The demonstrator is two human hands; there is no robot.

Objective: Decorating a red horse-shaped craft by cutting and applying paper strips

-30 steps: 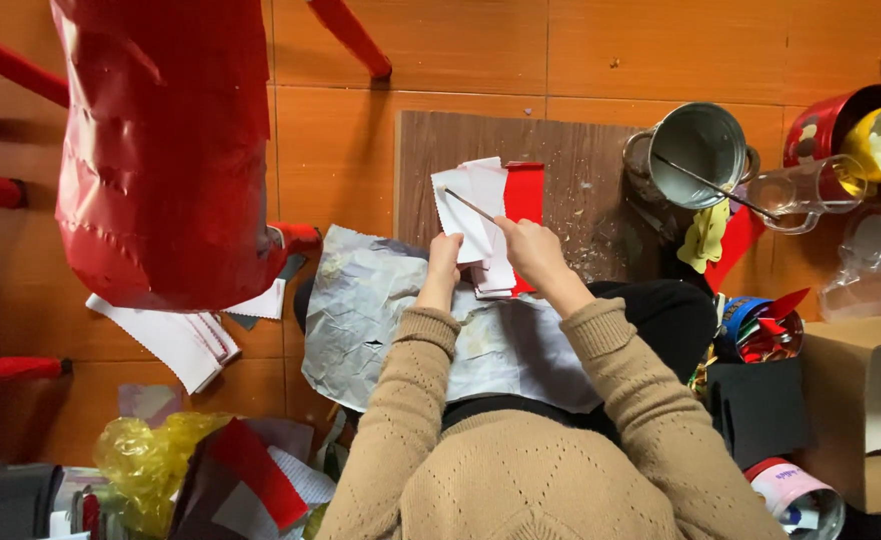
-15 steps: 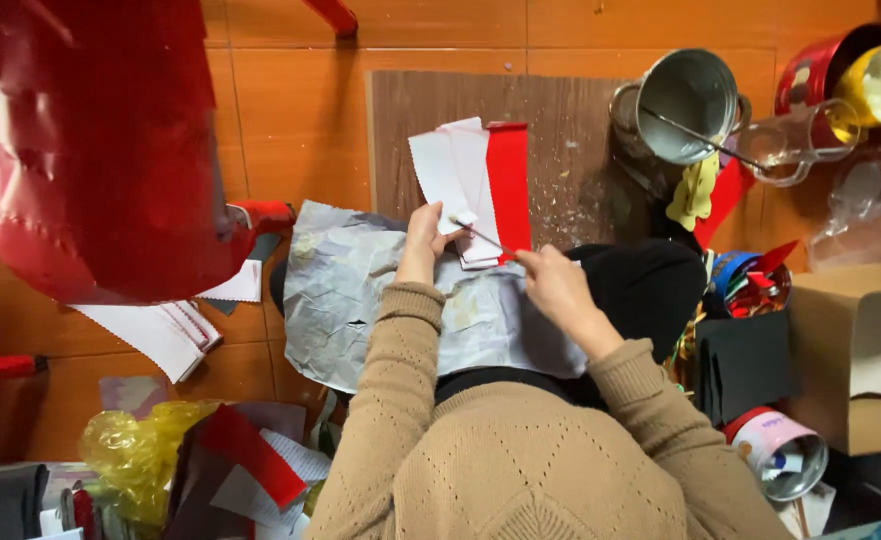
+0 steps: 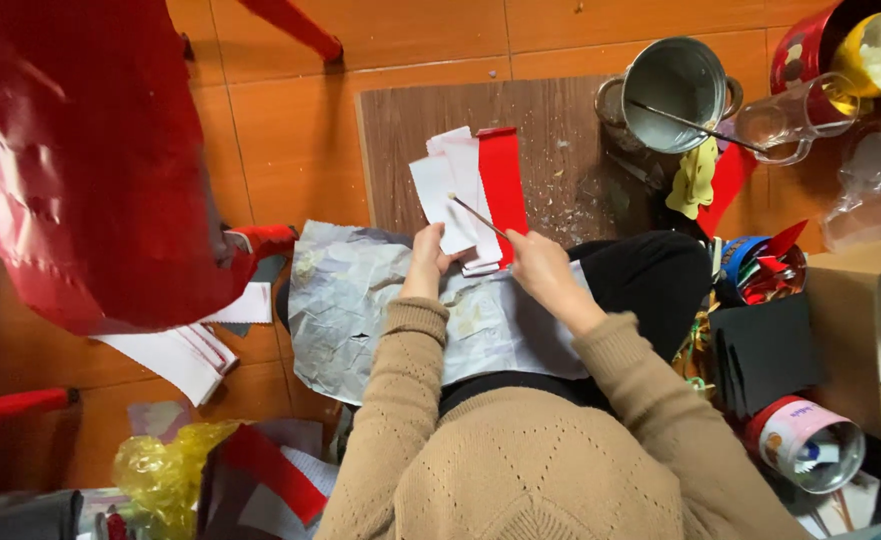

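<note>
A big red paper-covered form (image 3: 90, 160) is filling the left side, its lower edge hanging over the orange tiled floor (image 3: 290, 130), with a band of bare tile lying open between it and the wooden board (image 3: 560, 140) at centre far. On the right, room is running out: a metal pail (image 3: 675, 95), a glass mug (image 3: 795, 110), a red tin (image 3: 810, 50) and a cardboard box (image 3: 865, 330) are crowding that edge. A crumpled sheet of grey paper (image 3: 360, 300) is spreading over the person's lap, reaching left of the knees. The stack of white and red paper strips (image 3: 470, 190) is lying half on the board, its near end touching the lap sheet. The left hand (image 3: 426, 262) is pinching the stack's near edge. The right hand (image 3: 540, 270) is closing around a thin stick (image 3: 475, 213), whose tip is resting on the white strips, just far of both hands.
</note>
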